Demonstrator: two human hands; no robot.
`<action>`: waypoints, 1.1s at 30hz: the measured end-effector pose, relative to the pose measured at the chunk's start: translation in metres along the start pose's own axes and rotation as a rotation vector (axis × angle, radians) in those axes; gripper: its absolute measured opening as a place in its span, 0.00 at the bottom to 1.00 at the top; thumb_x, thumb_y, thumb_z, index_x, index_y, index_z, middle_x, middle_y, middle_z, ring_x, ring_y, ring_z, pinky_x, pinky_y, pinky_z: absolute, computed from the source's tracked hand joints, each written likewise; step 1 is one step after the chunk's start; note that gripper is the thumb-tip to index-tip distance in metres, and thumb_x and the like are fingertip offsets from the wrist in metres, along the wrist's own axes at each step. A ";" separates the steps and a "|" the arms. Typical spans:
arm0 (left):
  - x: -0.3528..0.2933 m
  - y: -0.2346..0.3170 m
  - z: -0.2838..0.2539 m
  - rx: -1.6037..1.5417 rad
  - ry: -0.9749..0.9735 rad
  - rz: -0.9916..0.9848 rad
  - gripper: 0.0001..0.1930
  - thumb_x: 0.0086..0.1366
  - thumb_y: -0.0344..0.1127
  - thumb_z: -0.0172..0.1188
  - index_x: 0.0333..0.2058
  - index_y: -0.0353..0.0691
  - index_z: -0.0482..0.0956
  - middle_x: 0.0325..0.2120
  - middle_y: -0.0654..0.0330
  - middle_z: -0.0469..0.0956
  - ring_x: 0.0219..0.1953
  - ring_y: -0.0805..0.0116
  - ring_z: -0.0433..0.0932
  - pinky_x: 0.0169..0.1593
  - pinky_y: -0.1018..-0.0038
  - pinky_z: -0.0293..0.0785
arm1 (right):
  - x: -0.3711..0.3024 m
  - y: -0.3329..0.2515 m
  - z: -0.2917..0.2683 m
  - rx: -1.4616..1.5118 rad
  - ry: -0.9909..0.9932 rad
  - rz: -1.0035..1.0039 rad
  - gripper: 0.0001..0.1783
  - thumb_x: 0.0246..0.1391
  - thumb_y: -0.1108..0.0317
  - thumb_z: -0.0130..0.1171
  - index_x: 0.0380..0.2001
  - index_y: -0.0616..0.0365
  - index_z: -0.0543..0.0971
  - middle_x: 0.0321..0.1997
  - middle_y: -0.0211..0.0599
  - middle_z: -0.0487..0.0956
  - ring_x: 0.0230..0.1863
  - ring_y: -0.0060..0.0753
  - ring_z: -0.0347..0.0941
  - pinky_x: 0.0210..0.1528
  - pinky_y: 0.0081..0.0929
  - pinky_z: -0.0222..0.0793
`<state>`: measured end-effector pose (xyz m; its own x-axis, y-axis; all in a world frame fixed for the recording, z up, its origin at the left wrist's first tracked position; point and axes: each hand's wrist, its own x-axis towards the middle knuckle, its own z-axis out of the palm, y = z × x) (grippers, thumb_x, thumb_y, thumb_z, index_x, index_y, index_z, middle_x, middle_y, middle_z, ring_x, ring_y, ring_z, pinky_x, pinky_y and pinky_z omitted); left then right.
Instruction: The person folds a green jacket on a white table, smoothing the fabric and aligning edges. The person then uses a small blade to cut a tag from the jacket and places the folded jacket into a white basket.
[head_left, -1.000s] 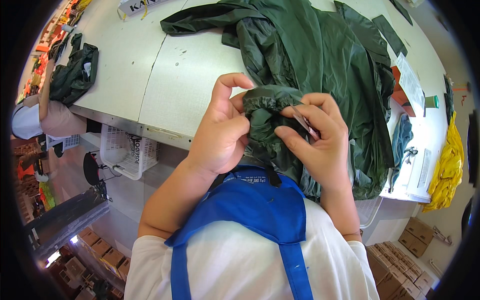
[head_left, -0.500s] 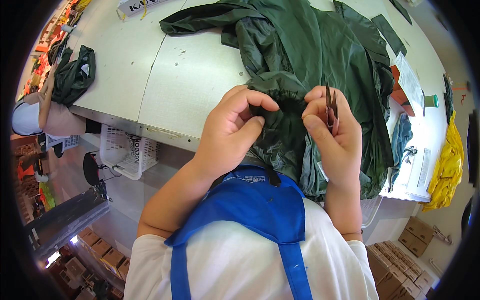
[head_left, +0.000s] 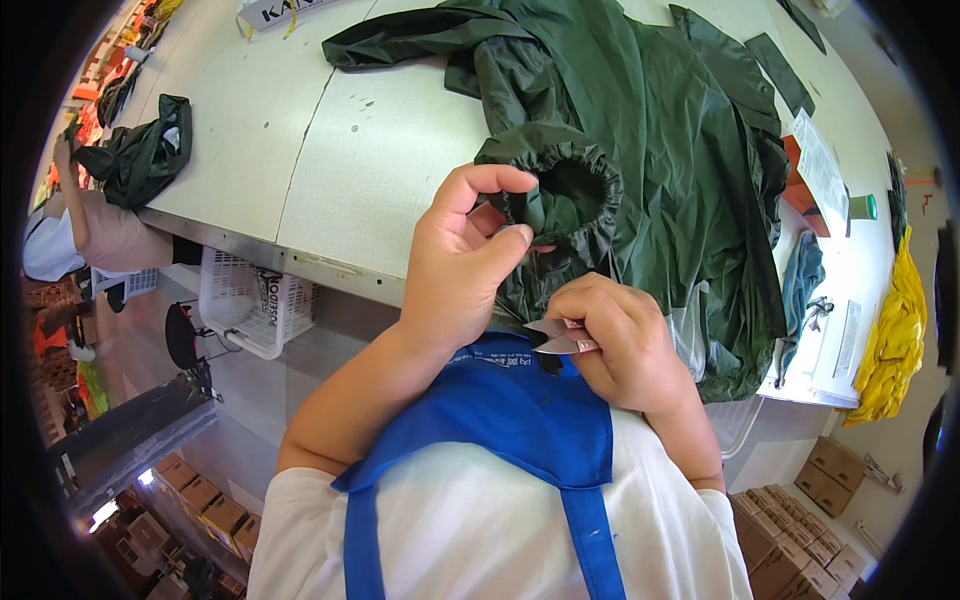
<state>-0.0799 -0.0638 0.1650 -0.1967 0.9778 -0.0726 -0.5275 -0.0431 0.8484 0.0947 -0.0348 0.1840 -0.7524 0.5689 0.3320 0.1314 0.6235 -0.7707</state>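
Note:
A dark green, shiny garment (head_left: 650, 130) lies spread over the table, one sleeve stretching to the left. Its gathered elastic cuff (head_left: 605, 190) faces me as a round opening. My left hand (head_left: 455, 255) is closed at the left rim of this cuff, thumb and index finger curled at its edge. Below the cuff, close to my blue apron (head_left: 490, 410), my right hand (head_left: 635, 340) grips a pair of small metal thread snips (head_left: 565, 343), blades pointing left. Part of the snips is hidden inside my fingers.
The pale table (head_left: 350, 180) has a metal front edge. Under it hangs a white plastic basket (head_left: 240, 300). A co-worker's arm (head_left: 75, 190) is at the far left beside another dark green garment (head_left: 150, 150). Yellow fabric (head_left: 890, 345) hangs at the right, near a teal cloth (head_left: 800, 285).
My right hand has moved down from the cuff's right side towards my apron, its snips turning from upright to pointing left. The cuff now shows as a rounder opening; my left hand stays beside it.

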 end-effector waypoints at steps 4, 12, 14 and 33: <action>-0.001 -0.005 0.001 0.127 -0.021 0.115 0.20 0.55 0.13 0.49 0.48 0.34 0.69 0.41 0.60 0.71 0.42 0.75 0.73 0.48 0.78 0.71 | 0.016 -0.005 -0.012 -0.065 0.173 -0.076 0.20 0.33 0.81 0.61 0.36 0.59 0.76 0.38 0.40 0.76 0.29 0.39 0.75 0.29 0.28 0.73; -0.004 0.009 0.007 -0.281 -0.022 -0.168 0.24 0.59 0.15 0.50 0.55 0.37 0.65 0.40 0.57 0.76 0.41 0.73 0.77 0.47 0.75 0.75 | 0.006 0.038 0.007 -0.483 0.366 -0.228 0.19 0.31 0.77 0.60 0.34 0.55 0.79 0.30 0.32 0.75 0.24 0.33 0.73 0.24 0.27 0.68; -0.005 0.007 0.006 -0.274 -0.001 -0.167 0.25 0.59 0.16 0.50 0.56 0.38 0.64 0.41 0.56 0.77 0.41 0.73 0.77 0.47 0.75 0.76 | 0.000 0.042 0.012 -0.409 0.325 -0.185 0.17 0.37 0.72 0.63 0.36 0.57 0.79 0.36 0.35 0.76 0.28 0.34 0.74 0.26 0.26 0.70; -0.010 0.005 0.010 -0.152 -0.044 -0.096 0.24 0.60 0.15 0.49 0.57 0.34 0.62 0.41 0.54 0.76 0.43 0.72 0.76 0.50 0.74 0.74 | 0.007 0.007 -0.004 -0.528 0.399 0.048 0.22 0.33 0.71 0.70 0.38 0.56 0.83 0.27 0.30 0.74 0.26 0.30 0.70 0.28 0.26 0.63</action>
<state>-0.0724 -0.0719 0.1750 -0.1045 0.9869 -0.1232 -0.6613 0.0235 0.7497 0.0931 -0.0246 0.1835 -0.4547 0.6944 0.5577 0.5342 0.7137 -0.4531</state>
